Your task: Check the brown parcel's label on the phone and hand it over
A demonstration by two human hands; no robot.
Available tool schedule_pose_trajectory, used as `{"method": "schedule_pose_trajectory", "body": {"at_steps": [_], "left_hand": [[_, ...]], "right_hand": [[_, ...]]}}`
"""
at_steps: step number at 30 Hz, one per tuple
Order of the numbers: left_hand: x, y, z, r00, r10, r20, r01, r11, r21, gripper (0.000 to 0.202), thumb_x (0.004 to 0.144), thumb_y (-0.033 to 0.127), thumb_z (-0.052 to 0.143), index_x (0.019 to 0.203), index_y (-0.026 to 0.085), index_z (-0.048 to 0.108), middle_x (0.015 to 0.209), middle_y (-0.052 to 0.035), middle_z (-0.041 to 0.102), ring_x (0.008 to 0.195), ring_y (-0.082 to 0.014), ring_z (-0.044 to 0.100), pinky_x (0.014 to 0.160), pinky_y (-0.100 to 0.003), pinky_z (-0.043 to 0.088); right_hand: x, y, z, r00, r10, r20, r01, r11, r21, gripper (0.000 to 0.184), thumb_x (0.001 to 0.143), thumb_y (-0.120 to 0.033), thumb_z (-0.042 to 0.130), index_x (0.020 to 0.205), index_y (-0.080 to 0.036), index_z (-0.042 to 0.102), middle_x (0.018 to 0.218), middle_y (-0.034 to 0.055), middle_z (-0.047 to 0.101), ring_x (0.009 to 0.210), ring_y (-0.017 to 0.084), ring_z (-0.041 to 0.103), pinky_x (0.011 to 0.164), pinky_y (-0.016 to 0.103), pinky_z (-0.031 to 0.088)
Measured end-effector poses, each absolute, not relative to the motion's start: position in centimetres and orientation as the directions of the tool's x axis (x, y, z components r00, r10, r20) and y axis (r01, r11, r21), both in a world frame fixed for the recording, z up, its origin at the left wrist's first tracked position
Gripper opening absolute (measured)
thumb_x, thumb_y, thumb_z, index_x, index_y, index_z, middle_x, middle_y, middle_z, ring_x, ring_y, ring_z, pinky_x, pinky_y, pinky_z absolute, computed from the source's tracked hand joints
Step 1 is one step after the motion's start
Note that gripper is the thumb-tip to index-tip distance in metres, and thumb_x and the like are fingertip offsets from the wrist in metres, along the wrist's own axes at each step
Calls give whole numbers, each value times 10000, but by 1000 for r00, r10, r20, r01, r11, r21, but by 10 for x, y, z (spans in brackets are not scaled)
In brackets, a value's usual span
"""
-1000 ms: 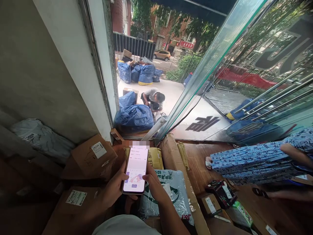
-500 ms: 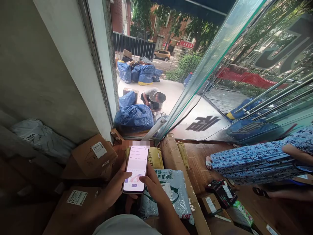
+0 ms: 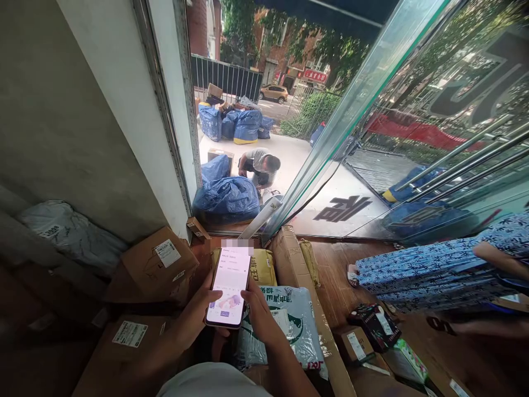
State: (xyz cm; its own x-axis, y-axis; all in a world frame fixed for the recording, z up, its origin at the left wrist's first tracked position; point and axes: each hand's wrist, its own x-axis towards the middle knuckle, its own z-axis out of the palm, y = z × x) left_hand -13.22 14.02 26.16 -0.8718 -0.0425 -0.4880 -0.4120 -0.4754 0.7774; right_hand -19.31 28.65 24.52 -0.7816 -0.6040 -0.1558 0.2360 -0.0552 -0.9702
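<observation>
Head view: across the upper right, a tall clear glass door (image 3: 359, 118) with a green-tinted edge and dark lettering, beside a doorway onto pale paving; at the left, a plain grey wall (image 3: 82, 138). At the right, indoors, a person in a blue skirt with a dark print (image 3: 413, 270), cropped by the edge of view. Outside, just past the threshold, a bulging blue woven sack (image 3: 229, 198); near it, a crouching person in a pale top (image 3: 258, 160).

On the wooden floor, a long brown cardboard carton (image 3: 295, 262); near the wall, a brown cardboard box with a white label (image 3: 159, 275). To the left of the carton, a shiny grey plastic parcel with green print (image 3: 289, 314), and just beyond, a yellow parcel with dark characters (image 3: 264, 264).

Left hand (image 3: 203, 303) and right hand (image 3: 258, 314) both bare, clasped round opposite side edges of a slim rectangular smartphone with a lit pale screen (image 3: 227, 284). Held in front of the body, above the floor, partly covering the yellow parcel. Thumbs at the lower screen; contact with the glass impossible to tell. Onscreen text too small to read.
</observation>
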Motion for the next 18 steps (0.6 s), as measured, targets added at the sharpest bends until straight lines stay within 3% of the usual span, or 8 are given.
{"method": "schedule_pose_trajectory", "body": {"at_steps": [4, 8, 12, 15, 18], "left_hand": [[-133, 142, 262, -861, -38, -507, -423, -501, 755, 825, 688, 388, 632, 1422, 204, 303, 1041, -143, 662, 686, -254, 642, 425, -355, 557], [-132, 142, 252, -867, -19, -497, -409, -542, 734, 856, 724, 389, 614, 1463, 241, 207, 1049, -133, 662, 712, -261, 649, 441, -360, 563], [-129, 144, 246, -867, 33, -497, -456, -454, 766, 741, 834, 469, 506, 1474, 290, 176, 1095, -121, 651, 700, -233, 652, 439, -314, 543], [-128, 141, 245, -882, -20, -471, -452, -243, 858, 647, 857, 558, 449, 1435, 295, 327, 1032, -101, 668, 600, -184, 619, 391, -235, 441], [-132, 128, 227, -894, -184, -409, -395, -107, 912, 567, 877, 573, 393, 1339, 262, 498, 789, -42, 654, 519, -145, 545, 499, -253, 439]], "right_hand": [[-194, 286, 246, -786, -598, -156, 229, -47, -972, 416, 785, -294, 416, 1161, -225, 580, 1219, 51, 619, 1096, 244, 525, 976, 396, 378], [-196, 281, 237, -779, -613, -133, 283, -154, -947, 500, 738, -348, 492, 1213, -204, 556, 1219, 67, 636, 1085, 269, 554, 958, 424, 416], [-190, 273, 220, -787, -567, -243, 509, -375, -775, 658, 649, -451, 613, 1252, -198, 536, 1119, 78, 703, 1040, 314, 620, 961, 481, 457], [-182, 276, 202, -748, -539, -387, 643, -446, -623, 556, 712, -470, 585, 1215, -233, 577, 1102, 78, 720, 1023, 322, 652, 931, 490, 503], [-189, 288, 178, -745, -544, -386, 617, -344, -708, 427, 804, -488, 507, 1144, -264, 637, 1114, 75, 720, 1053, 321, 652, 922, 500, 529]]}}
